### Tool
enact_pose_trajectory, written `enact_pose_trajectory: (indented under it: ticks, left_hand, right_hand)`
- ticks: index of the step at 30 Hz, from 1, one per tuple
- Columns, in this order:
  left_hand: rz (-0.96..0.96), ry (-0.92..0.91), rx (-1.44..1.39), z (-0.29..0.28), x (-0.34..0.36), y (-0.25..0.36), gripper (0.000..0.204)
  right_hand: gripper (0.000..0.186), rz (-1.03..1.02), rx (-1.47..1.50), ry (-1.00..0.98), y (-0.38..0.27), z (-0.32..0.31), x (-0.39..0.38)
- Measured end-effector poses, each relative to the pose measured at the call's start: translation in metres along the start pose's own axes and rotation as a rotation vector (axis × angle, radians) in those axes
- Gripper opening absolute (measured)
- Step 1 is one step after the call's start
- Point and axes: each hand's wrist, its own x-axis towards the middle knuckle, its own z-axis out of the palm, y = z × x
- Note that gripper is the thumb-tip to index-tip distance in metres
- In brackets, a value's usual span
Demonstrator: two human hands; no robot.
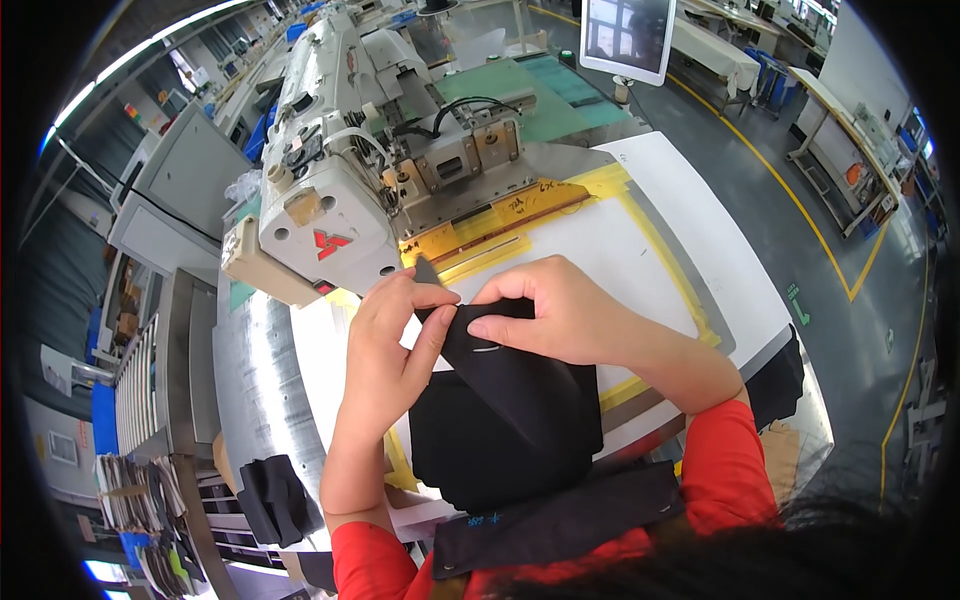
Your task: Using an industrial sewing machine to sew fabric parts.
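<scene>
"Holding the black cloth piece (500,375) at its upper edge, two hands. Where exactly?"

"In front of the sewing machine (325,235), above the white sheet (655,160) with its yellow tape (665,255) border. Broader black fabric (440,435) lies beneath, toward the body."

"Left grip?"

"Left hand (388,335): thumb and forefinger together, clamped on the cloth's upper corner."

"Right?"

"Right hand (560,312): clamped too. Thumb on the near face, just above a short white mark (485,349); the other fingers partly hidden, so I can't tell how far under they reach."

"How would you say it handles?"

"Light, I judge, and soft; the lower part slopes down from the fingers in a smooth flap. Some body to it, so a fold probably keeps a crease. Matt surface, unlikely to slip. Not fragile; wrinkling or skewing is the likelier trouble."

"Best hold?"

"Right at the edge, a pinch on either side, near each other, as now. Gripping mid-flap would probably let the corner droop."
</scene>
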Motion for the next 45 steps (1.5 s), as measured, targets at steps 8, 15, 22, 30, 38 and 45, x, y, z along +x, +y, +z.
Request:
enact_pose_trajectory:
  ticks: [8,15,22,30,38,45]
  left_hand:
    - [-0.242,-0.052,-0.262,0.000,-0.001,0.001,0.007]
    - [-0.237,-0.094,-0.264,-0.003,-0.004,0.001,0.012]
    - [-0.061,-0.150,-0.132,0.003,-0.002,-0.004,0.015]
    - [-0.009,-0.133,-0.093,0.008,-0.001,0.000,0.015]
    - [-0.108,-0.139,-0.304,0.007,-0.003,-0.009,0.011]
    - [-0.253,-0.202,-0.493,-0.002,0.000,-0.021,0.009]
  right_hand:
    - [0.021,0.054,0.027,0.005,0.003,-0.001,0.002]
    - [0.017,-0.022,-0.016,0.017,0.002,0.001,0.003]
    - [0.011,-0.094,-0.108,0.002,0.014,0.005,0.003]
    - [0.007,-0.149,-0.085,0.118,0.019,0.019,0.005]
    - [0.008,-0.132,0.092,0.154,0.025,0.028,0.005]
    - [0.007,-0.069,0.254,0.043,0.020,0.023,0.004]
